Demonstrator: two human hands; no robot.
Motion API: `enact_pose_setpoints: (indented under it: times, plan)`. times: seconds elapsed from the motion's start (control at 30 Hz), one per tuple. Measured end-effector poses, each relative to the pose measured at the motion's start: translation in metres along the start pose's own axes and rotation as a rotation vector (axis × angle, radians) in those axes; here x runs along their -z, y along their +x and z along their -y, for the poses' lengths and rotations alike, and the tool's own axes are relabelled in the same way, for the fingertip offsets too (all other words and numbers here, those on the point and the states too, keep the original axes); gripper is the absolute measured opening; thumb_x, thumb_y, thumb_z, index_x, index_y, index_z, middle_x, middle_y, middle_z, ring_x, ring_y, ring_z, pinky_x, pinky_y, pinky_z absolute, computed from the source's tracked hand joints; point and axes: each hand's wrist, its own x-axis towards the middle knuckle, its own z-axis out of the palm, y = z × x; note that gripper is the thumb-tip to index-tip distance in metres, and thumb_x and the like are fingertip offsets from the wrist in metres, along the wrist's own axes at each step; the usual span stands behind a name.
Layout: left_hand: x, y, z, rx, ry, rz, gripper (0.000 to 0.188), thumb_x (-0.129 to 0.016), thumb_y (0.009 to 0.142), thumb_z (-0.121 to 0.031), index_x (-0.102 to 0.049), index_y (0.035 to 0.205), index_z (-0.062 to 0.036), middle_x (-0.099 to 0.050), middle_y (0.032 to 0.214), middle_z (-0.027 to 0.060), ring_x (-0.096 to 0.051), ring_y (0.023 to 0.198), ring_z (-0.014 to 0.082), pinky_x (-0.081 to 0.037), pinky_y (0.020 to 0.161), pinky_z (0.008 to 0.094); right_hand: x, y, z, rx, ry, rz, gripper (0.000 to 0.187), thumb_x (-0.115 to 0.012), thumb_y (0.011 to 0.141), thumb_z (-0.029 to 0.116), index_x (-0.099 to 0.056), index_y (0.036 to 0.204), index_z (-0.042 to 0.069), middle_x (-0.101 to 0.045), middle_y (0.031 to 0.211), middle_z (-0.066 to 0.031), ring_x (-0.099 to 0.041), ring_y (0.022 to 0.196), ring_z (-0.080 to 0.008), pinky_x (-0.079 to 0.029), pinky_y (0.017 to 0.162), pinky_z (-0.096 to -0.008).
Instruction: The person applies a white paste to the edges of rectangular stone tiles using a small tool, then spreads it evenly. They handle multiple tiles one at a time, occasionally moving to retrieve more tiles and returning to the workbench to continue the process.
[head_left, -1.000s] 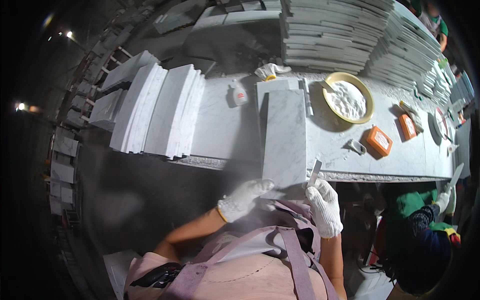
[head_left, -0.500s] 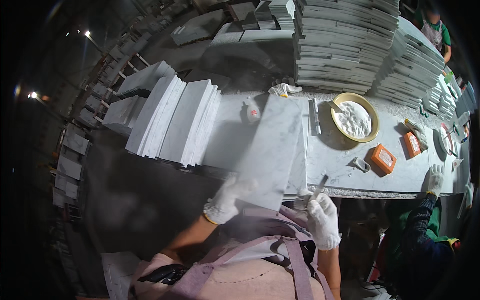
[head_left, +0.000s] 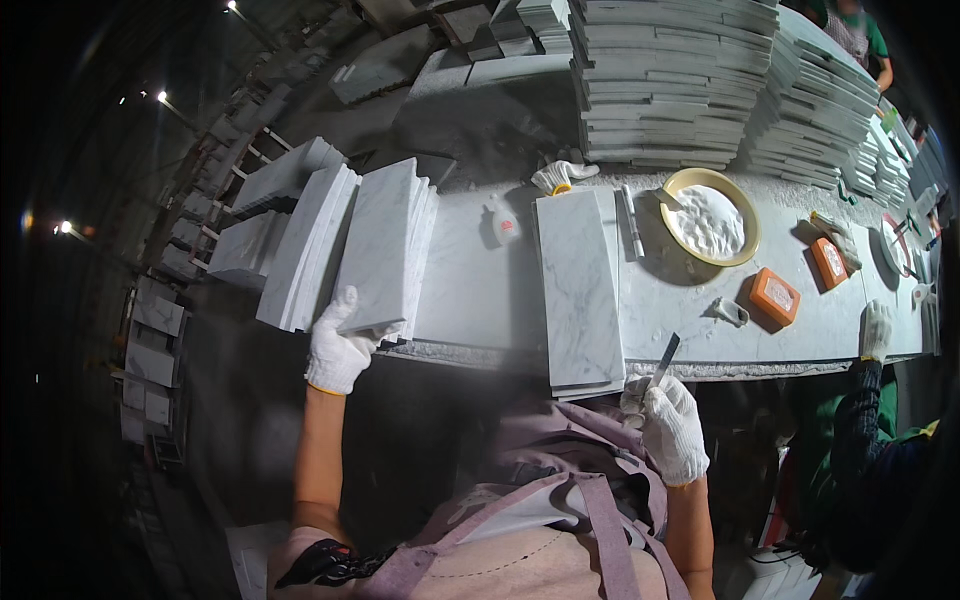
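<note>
In a white knit glove, my left hand (head_left: 340,345) grips the near end of a grey-veined marble tile (head_left: 378,240), which leans on a row of similar tiles (head_left: 424,230) at the table's left. Its fingers and thumb close round the tile's lower edge. My gloved right hand (head_left: 674,430) holds a thin flat grey blade (head_left: 667,352) pointing up; a pale lump beside the fingers is too unclear to name. Between my hands, a few stacked marble tiles (head_left: 580,290) lie flat, overhanging the table's front edge slightly.
A yellow bowl of white powder (head_left: 712,222), orange boxes (head_left: 775,297), a marker (head_left: 632,220), a small bottle (head_left: 503,222) and a spare glove (head_left: 563,177) lie on the table (head_left: 470,310). Tall tile stacks (head_left: 680,80) rise behind. A co-worker's gloved hand (head_left: 876,332) rests at right.
My left hand has moved left from the middle tiles, and a tile now leans on the left row in its grip. My right hand still holds the blade, shifted slightly right.
</note>
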Motion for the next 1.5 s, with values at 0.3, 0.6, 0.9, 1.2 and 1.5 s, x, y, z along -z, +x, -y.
enact_pose_setpoints:
  times: [0.3, 0.6, 0.9, 1.2, 1.5]
  plan:
    - [0.032, 0.000, -0.016, 0.116, -0.121, -0.317, 0.042, -0.070, 0.098, -0.041, -0.061, 0.109, -0.0021, -0.061, 0.083, 0.0116, -0.052, 0.061, 0.0136, -0.045, 0.058, 0.0332, -0.006, 0.014, 0.002, 0.045, -0.093, -0.061, 0.022, -0.076, 0.095, 0.022, -0.067, 0.106, 0.004, -0.070, 0.100, -0.0063, -0.065, 0.090, -0.0177, -0.052, 0.083, -0.0328]
    - [0.070, -0.032, -0.004, -0.154, -0.301, -0.260, 0.026, -0.055, 0.107, -0.027, -0.056, 0.104, -0.0009, -0.063, 0.101, 0.0180, -0.064, 0.088, 0.0294, -0.054, 0.081, 0.0385, -0.004, 0.023, 0.002, -0.004, -0.099, -0.063, 0.024, -0.073, 0.097, 0.024, -0.066, 0.109, 0.004, -0.070, 0.103, -0.0059, -0.065, 0.090, -0.0160, -0.053, 0.079, -0.0305]
    - [0.002, -0.047, 0.006, -0.581, 1.091, -0.146, 0.046, -0.068, 0.098, -0.017, -0.055, 0.139, 0.0005, -0.062, 0.131, 0.0183, -0.062, 0.121, 0.0293, -0.049, 0.105, 0.0387, 0.005, 0.020, -0.003, 0.036, -0.118, -0.064, 0.036, -0.072, 0.097, 0.032, -0.066, 0.114, 0.001, -0.070, 0.103, -0.0070, -0.067, 0.091, -0.0161, -0.055, 0.079, -0.0297]
    - [0.005, 0.137, -0.010, -0.603, 1.808, 0.121, 0.072, -0.048, 0.102, -0.058, -0.044, 0.154, -0.0086, -0.046, 0.155, 0.0214, -0.040, 0.145, 0.0412, -0.033, 0.120, 0.0483, 0.015, 0.011, -0.001, 0.104, -0.077, -0.142, 0.029, -0.071, 0.099, 0.027, -0.066, 0.111, 0.000, -0.068, 0.102, -0.0077, -0.062, 0.089, -0.0156, -0.052, 0.079, -0.0305]
    - [-0.022, 0.165, -0.017, -0.567, 1.782, 0.058, 0.064, -0.053, 0.102, -0.052, -0.053, 0.144, -0.0038, -0.057, 0.145, 0.0213, -0.051, 0.137, 0.0401, -0.040, 0.114, 0.0431, 0.040, 0.004, 0.000, 0.021, -0.071, -0.136, 0.027, -0.070, 0.099, 0.025, -0.066, 0.113, 0.002, -0.070, 0.108, -0.0091, -0.064, 0.094, -0.0187, -0.050, 0.086, -0.0330]
